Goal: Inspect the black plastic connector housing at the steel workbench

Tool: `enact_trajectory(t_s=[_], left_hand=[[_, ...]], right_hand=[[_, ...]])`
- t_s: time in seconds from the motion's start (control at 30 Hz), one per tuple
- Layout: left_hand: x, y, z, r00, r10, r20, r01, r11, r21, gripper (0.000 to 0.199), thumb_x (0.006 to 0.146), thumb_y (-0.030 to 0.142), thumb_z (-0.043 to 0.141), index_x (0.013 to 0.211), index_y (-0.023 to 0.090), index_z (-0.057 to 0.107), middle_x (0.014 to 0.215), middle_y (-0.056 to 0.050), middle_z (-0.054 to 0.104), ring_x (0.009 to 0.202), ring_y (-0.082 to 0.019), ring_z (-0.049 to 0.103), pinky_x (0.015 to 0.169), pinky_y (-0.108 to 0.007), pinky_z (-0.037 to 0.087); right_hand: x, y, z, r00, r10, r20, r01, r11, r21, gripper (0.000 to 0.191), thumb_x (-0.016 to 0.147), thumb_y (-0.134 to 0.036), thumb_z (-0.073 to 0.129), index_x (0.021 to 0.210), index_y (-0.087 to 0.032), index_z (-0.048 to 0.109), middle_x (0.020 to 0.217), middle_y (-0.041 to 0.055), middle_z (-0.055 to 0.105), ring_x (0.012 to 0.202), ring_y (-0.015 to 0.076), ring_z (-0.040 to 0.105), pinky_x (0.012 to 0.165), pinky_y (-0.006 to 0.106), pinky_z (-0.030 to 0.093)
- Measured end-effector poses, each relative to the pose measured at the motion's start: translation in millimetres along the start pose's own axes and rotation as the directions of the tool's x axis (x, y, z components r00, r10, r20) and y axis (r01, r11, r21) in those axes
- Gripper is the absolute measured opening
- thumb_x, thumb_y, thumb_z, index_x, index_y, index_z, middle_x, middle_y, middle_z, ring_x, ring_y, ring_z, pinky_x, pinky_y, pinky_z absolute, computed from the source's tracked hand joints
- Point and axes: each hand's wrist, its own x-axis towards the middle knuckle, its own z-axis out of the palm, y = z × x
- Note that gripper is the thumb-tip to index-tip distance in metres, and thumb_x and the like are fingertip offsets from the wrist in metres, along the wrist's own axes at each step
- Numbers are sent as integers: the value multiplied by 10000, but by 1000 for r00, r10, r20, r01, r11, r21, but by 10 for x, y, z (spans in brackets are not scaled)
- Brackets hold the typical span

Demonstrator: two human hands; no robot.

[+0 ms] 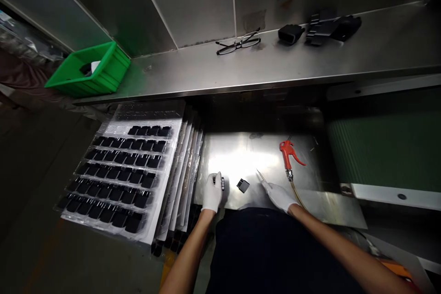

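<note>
No writing is readable. On the steel plate (241, 156), the gloved left hand (212, 193) grips a small black part (221, 183); the right hand (279, 195) pinches tweezers (260, 176). Another black part (243, 185) lies between them, bare plate beyond.

Green bin (90, 70); red air gun (288, 152); black parts in clear tray (117, 172); white gloves on hands.
</note>
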Motion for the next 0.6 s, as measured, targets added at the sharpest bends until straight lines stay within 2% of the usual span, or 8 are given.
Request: enact_trajectory(t_s=[0.1, 0.17, 0.27, 0.37, 0.43, 0.53, 0.6], left_hand=[[303, -418, 236, 996, 23, 81, -42, 970, 240, 327, 982, 457, 502, 946, 159, 631, 861, -62, 673, 832, -208, 632, 867, -395, 495], [403, -592, 305, 990, 45, 130, -90, 928, 361, 341, 998, 458, 481, 993, 156, 638, 889, -47, 678, 821, -188, 636, 871, -408, 511], [468, -696, 287, 983, 96, 157, -163, 851, 499, 375, 1021, 451, 413, 1042, 150, 636, 955, -73, 685, 861, -204, 649, 877, -428, 521], [449, -665, 233, 965, 203, 164, -261, 754, 603, 437, 1014, 441, 386, 1212, 105, 583, 1158, -185, 647, 1090, -306, 616, 985, -519, 471], [391, -614, 252, 921, 292, 258, -389, 677, 624, 493, 984, 424, 456, 1358, 105, 496, 1323, -213, 573, 1264, -345, 520, 1093, -544, 397], [296, -554, 414, 777, 357, 519, -621, 572, 536, 594, 869, 241, 619, 1440, 237, 454, 1495, -112, 481, 1394, -303, 409, 1193, -467, 318], [282, -538, 577, 701, 342, 626, -688, 553, 469, 680, 791, 97, 631, 1429, 273, 475, 1540, -90, 444, 1397, -298, 406, 1191, -469, 319]], right_hand=[[29, 129, 22, 1000, 27, 11, -27, 999, -30, 612, 1093, -621, 305, 1120, -138, 680, 1101, 110, 676, 1072, 235, 622, 1018, 429, 457], [31, 180, 22, 999, 33, 9, -33, 999, -41, 609, 1093, -621, 313, 1118, -139, 685, 1103, 108, 678, 1077, 235, 623, 1015, 429, 464], [7, 194, 6, 1000, 30, 1, -30, 998, -46, 633, 1099, -621, 274, 1112, -146, 692, 1071, 100, 686, 1062, 232, 629, 1014, 429, 468], [-25, 173, -2, 1000, 21, -14, -21, 999, -48, 656, 1104, -612, 226, 1145, -152, 691, 1113, 115, 683, 1092, 241, 626, 1026, 439, 464], [-28, 169, 5, 1000, 8, -24, -9, 999, -52, 620, 1108, -594, 251, 1191, -153, 679, 1179, 124, 668, 1139, 245, 613, 1058, 446, 450], [9, 190, 29, 1000, -6, -31, 4, 998, -65, 535, 1107, -565, 336, 1241, -159, 658, 1228, 124, 650, 1176, 242, 597, 1106, 457, 420], [45, 210, 41, 1000, -10, -29, 8, 997, -74, 507, 1105, -550, 369, 1216, -152, 662, 1199, 119, 657, 1158, 242, 604, 1100, 468, 426]])
